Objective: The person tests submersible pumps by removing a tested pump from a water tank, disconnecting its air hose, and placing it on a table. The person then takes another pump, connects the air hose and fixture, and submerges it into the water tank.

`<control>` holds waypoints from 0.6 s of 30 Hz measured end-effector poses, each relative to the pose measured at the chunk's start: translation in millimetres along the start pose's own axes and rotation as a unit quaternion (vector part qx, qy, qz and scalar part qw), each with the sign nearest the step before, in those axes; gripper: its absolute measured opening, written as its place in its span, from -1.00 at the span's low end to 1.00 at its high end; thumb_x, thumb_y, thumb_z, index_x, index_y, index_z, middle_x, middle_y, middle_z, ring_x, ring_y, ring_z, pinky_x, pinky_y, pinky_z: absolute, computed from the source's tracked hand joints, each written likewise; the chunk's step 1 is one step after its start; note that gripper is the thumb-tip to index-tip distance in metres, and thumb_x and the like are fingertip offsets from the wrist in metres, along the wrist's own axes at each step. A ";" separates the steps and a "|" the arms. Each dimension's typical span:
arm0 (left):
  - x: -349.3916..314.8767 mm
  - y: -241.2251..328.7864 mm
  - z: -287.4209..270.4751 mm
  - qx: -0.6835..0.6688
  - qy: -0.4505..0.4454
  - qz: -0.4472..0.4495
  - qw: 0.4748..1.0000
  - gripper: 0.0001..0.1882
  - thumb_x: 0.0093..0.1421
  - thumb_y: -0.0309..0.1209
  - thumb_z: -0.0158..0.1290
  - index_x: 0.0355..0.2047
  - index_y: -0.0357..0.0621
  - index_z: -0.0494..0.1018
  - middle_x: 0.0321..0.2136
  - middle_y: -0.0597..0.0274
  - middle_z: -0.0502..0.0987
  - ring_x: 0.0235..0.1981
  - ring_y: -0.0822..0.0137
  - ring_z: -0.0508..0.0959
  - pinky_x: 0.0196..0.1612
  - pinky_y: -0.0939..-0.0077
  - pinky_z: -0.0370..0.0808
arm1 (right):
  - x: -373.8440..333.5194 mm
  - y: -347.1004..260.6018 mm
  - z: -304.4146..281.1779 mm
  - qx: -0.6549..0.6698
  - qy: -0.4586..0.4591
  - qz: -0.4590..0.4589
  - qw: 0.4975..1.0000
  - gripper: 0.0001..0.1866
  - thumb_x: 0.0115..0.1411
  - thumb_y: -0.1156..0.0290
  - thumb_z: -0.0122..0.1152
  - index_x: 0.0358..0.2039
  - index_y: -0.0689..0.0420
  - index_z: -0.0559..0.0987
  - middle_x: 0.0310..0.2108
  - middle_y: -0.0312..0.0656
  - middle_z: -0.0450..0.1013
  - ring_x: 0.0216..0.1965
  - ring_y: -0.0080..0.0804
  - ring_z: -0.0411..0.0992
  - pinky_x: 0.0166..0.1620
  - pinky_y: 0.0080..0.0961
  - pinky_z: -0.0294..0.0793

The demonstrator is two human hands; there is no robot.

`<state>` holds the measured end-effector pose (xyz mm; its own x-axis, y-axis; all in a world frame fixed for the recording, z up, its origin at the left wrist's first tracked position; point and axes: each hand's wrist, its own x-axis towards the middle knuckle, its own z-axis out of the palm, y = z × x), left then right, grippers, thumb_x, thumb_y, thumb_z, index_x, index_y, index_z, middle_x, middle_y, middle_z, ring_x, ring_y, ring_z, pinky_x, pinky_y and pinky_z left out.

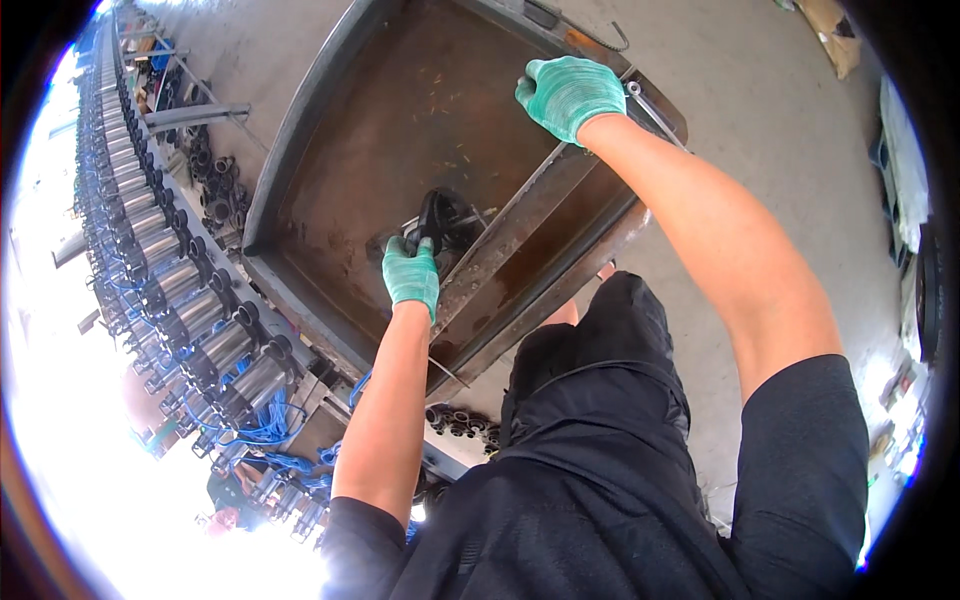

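A dark metal tub (290, 130) of murky brown water lies before me, with small flecks floating in it. My left hand (411, 275), in a green glove, is closed on a black rounded part (440, 220) at the water's surface, beside a flat metal bar (510, 225) laid across the tub. The part's lower side is hidden by the water. Over the far right of the tub, my right hand (572, 97), gloved the same way, is curled into a fist; whatever it grips, if anything, is hidden. A wrench-like metal tool (652, 110) lies right by its wrist.
Along the left runs a long row of shiny cylinders (215, 345) with black ends and blue cables (265, 425). Black rings (215, 190) are heaped beyond it, and more round parts (465, 425) lie below the tub. A hooked wire (610, 42) sits at the far rim.
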<state>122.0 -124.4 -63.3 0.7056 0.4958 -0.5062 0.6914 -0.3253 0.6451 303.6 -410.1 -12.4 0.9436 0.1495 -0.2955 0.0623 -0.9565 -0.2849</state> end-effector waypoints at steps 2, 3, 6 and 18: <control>0.8 -1.2 0.7 0.001 -0.001 -0.005 1.000 -0.77 0.28 -0.56 0.15 -0.07 -0.30 0.45 -0.23 0.15 0.60 -0.32 0.36 0.62 -0.38 0.49 0.59 | 0.1 1.1 0.6 -0.002 0.001 0.000 1.000 -0.61 0.33 0.10 -0.06 -0.15 0.03 0.68 -0.20 -0.10 0.64 -0.12 -0.06 0.60 -0.05 -0.07 0.57; 1.2 -1.7 1.1 0.014 -0.005 -0.002 1.000 -0.77 0.28 -0.56 0.15 -0.07 -0.30 0.45 -0.22 0.14 0.60 -0.32 0.36 0.62 -0.38 0.49 0.59 | 0.0 1.8 1.0 -0.003 0.003 0.000 1.000 -0.61 0.33 0.10 -0.06 -0.15 0.02 0.68 -0.20 -0.10 0.64 -0.12 -0.06 0.60 -0.05 -0.07 0.57; 14.3 -22.7 -5.4 0.054 0.002 0.022 0.998 -0.78 0.29 -0.56 0.14 -0.07 -0.30 0.45 -0.22 0.14 0.60 -0.32 0.35 0.62 -0.38 0.48 0.58 | 1.1 -3.0 1.4 0.001 0.005 -0.007 1.000 -0.61 0.33 0.10 -0.06 -0.14 0.02 0.68 -0.20 -0.09 0.64 -0.12 -0.05 0.60 -0.05 -0.07 0.57; -0.2 2.2 1.8 0.010 -0.003 -0.013 1.000 -0.76 0.29 -0.56 0.15 -0.06 -0.31 0.43 -0.22 0.13 0.60 -0.33 0.34 0.62 -0.40 0.47 0.59 | -0.4 2.8 2.1 -0.001 0.012 -0.002 1.000 -0.61 0.32 0.09 -0.04 -0.16 0.03 0.68 -0.20 -0.08 0.64 -0.12 -0.05 0.60 -0.05 -0.07 0.57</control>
<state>123.7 -126.7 -62.8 0.6883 0.4992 -0.5263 0.7125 -0.3289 0.6198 302.8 -412.3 -15.0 0.9506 0.1481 -0.2729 0.0673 -0.9563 -0.2846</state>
